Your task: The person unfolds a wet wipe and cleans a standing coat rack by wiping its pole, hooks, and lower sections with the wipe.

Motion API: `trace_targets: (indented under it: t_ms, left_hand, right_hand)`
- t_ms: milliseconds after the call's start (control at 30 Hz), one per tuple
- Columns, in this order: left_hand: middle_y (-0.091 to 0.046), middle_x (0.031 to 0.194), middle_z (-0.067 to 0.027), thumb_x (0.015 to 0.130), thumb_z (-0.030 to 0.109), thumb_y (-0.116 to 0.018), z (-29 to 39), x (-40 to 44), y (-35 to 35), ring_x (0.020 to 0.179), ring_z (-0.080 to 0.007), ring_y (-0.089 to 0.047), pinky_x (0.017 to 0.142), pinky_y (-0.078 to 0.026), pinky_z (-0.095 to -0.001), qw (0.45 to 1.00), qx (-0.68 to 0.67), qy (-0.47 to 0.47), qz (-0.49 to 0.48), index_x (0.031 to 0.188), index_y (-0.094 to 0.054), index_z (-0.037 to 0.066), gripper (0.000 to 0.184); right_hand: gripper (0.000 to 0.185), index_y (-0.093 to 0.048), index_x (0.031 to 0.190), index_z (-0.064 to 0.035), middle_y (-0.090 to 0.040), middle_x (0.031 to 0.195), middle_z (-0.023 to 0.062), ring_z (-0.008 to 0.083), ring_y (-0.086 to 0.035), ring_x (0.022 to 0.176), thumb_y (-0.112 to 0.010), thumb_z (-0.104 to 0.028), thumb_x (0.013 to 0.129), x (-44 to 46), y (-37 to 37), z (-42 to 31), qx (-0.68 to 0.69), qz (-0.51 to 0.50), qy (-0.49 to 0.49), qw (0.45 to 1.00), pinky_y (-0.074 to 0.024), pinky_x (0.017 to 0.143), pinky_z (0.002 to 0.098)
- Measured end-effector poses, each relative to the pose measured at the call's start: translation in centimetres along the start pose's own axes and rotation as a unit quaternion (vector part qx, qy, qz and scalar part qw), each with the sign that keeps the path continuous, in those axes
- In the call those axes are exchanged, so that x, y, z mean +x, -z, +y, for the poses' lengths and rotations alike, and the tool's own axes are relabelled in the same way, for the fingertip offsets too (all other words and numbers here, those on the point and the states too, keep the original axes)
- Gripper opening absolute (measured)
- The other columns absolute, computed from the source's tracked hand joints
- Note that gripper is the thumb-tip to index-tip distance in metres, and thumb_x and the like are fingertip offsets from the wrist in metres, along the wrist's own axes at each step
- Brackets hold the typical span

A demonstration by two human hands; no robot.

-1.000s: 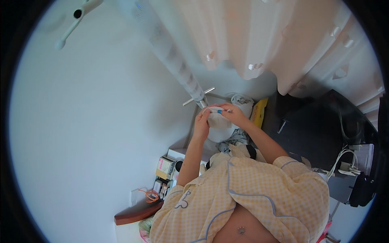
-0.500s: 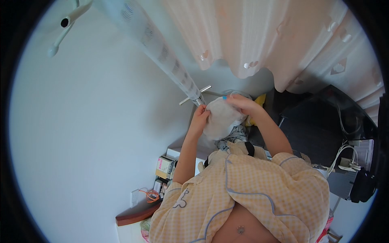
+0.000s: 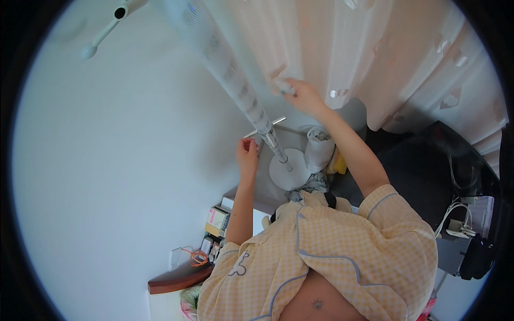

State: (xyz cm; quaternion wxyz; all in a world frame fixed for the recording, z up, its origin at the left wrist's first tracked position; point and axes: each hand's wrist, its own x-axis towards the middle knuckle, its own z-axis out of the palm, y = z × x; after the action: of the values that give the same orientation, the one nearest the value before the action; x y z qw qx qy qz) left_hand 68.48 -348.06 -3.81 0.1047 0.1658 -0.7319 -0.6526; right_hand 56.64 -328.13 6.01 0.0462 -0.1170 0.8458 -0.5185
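My right hand [image 3: 309,100] is raised in front of the curtain, its fingers closed on a bunched whitish cloth [image 3: 284,85] that is blurred and hard to make out. To the left of the stand's pole [image 3: 243,99], my left hand [image 3: 247,152] is held up with its fingers curled together. Whatever those fingers may hold is hidden. The pole is tall, with a clear patterned covering and a metal crossbar [image 3: 279,121] low on it. It rises from a round white base [image 3: 278,171].
A white roll-like bag [image 3: 319,151] stands beside the base, next to a yellow item [image 3: 337,162]. Peach curtains [image 3: 396,59] hang at upper right above a dark tabletop [image 3: 407,160] with white cables [image 3: 452,211]. Small boxes [image 3: 218,220] sit by the left wall.
The whitish cloth no longer spreads between both hands. My right hand has moved up and away with a bunched whitish cloth; my left hand has shifted left. The white base now shows.
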Motion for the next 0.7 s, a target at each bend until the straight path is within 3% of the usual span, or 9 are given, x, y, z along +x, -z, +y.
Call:
trace_targets:
  t_ms: [67, 100, 167, 300, 367, 500, 567, 600, 700]
  left_hand:
    - [-0.054, 0.075, -0.0079, 0.084, 0.016, -0.053, 0.1, 0.3, 0.1, 0.066, -0.0142, -0.051, 0.058, -0.041, -0.0257, 0.992, 0.065, -0.088, 0.07, 0.094, -0.05, 0.0, 0.02]
    - [-0.054, 0.075, -0.0079, 0.084, 0.016, -0.053, 0.8, 0.3, -0.1, 0.066, -0.0142, -0.051, 0.058, -0.041, -0.0257, 0.991, 0.066, -0.089, 0.071, 0.094, -0.05, 0.0, 0.02]
    - [-0.052, 0.093, -0.0122, 0.084, 0.016, -0.052, 3.1, -0.5, -0.5, 0.078, -0.0167, -0.05, 0.064, -0.042, -0.0283, 0.985, 0.061, -0.127, 0.102, 0.102, -0.047, 0.001, 0.024]
    - [-0.047, 0.105, -0.0139, 0.083, 0.017, -0.054, 6.0, -0.3, -1.3, 0.086, -0.0197, -0.049, 0.071, -0.042, -0.0307, 0.98, 0.026, -0.162, 0.115, 0.111, -0.042, 0.001, 0.034]
    - [-0.045, 0.105, -0.0122, 0.081, 0.015, -0.056, 7.0, 0.7, -2.0, 0.093, -0.0188, -0.046, 0.082, -0.04, -0.0319, 0.943, 0.065, -0.31, 0.097, 0.114, -0.036, 0.0, 0.041]
    - [-0.045, 0.103, -0.0134, 0.07, 0.017, -0.069, 6.6, 3.4, -3.7, 0.091, -0.0231, -0.048, 0.078, -0.041, -0.0341, 0.939, 0.039, -0.333, 0.078, 0.113, -0.036, -0.001, 0.057]
    - [-0.047, 0.102, -0.0141, 0.065, 0.015, -0.073, 6.1, 4.0, -4.7, 0.092, -0.022, -0.049, 0.078, -0.041, -0.0334, 0.977, -0.05, -0.209, 0.011, 0.108, -0.039, -0.001, 0.057]
    - [-0.047, 0.102, -0.0141, 0.065, 0.015, -0.073, 6.2, 4.1, -5.2, 0.092, -0.022, -0.049, 0.078, -0.041, -0.0334, 0.976, -0.05, -0.211, 0.011, 0.108, -0.039, -0.001, 0.057]
    - [-0.051, 0.095, -0.0136, 0.064, 0.013, -0.073, 6.8, 3.6, -6.3, 0.088, -0.0212, -0.05, 0.076, -0.041, -0.0326, 0.963, -0.012, -0.25, 0.103, 0.102, -0.04, 0.0, 0.052]
  right_hand:
    - [0.03, -0.061, 0.096, -0.0094, -0.057, 0.098, 0.0123, 0.027, -0.054, 0.093, -0.059, -0.027, 0.071, 0.8, -2.8, 2.9, -0.232, 0.004, 0.318, 0.919, -0.0423, 0.078, 0.0355]
    - [0.03, -0.061, 0.096, -0.0094, -0.057, 0.098, 0.0123, 0.027, -0.054, 0.093, -0.059, -0.027, 0.071, 0.0, -2.9, 2.6, -0.231, 0.004, 0.32, 0.919, -0.0423, 0.078, 0.0355]
    - [0.028, -0.062, 0.091, -0.0097, -0.055, 0.099, 0.0097, 0.0266, -0.051, 0.098, -0.059, -0.029, 0.071, -3.0, -3.0, 1.6, -0.394, -0.189, 0.263, 0.86, -0.0404, 0.08, 0.0377]
    - [0.028, -0.062, 0.089, -0.0077, -0.052, 0.099, 0.0087, 0.0253, -0.048, 0.102, -0.056, -0.03, 0.073, -3.9, -2.5, 1.6, -0.401, -0.255, 0.248, 0.844, -0.0391, 0.082, 0.0371]
    - [0.031, -0.06, 0.091, -0.0055, -0.052, 0.099, 0.0086, 0.0251, -0.048, 0.1, -0.059, -0.029, 0.071, -2.9, -4.0, 4.3, -0.322, -0.138, 0.293, 0.89, -0.0384, 0.083, 0.0381]
    - [0.04, -0.055, 0.097, -0.0034, -0.051, 0.097, 0.0101, 0.025, -0.048, 0.094, -0.063, -0.027, 0.066, -1.3, -7.3, 8.3, -0.232, -0.013, 0.399, 0.887, -0.0375, 0.082, 0.0384]
    - [0.049, -0.049, 0.102, -0.001, -0.051, 0.097, 0.0133, 0.0266, -0.048, 0.094, -0.066, -0.024, 0.062, -2.1, -8.3, 8.4, -0.246, 0.034, 0.405, 0.88, -0.0376, 0.083, 0.0392]
    - [0.049, -0.049, 0.102, -0.001, -0.051, 0.097, 0.0133, 0.0266, -0.048, 0.094, -0.066, -0.024, 0.062, -2.5, -8.7, 8.1, -0.246, 0.035, 0.407, 0.879, -0.0376, 0.083, 0.0392]
    - [0.054, -0.047, 0.103, -0.0005, -0.05, 0.102, 0.015, 0.029, -0.045, 0.103, -0.067, -0.026, 0.06, -2.9, -9.3, 6.7, -0.313, 0.003, 0.301, 0.901, -0.037, 0.085, 0.0395]
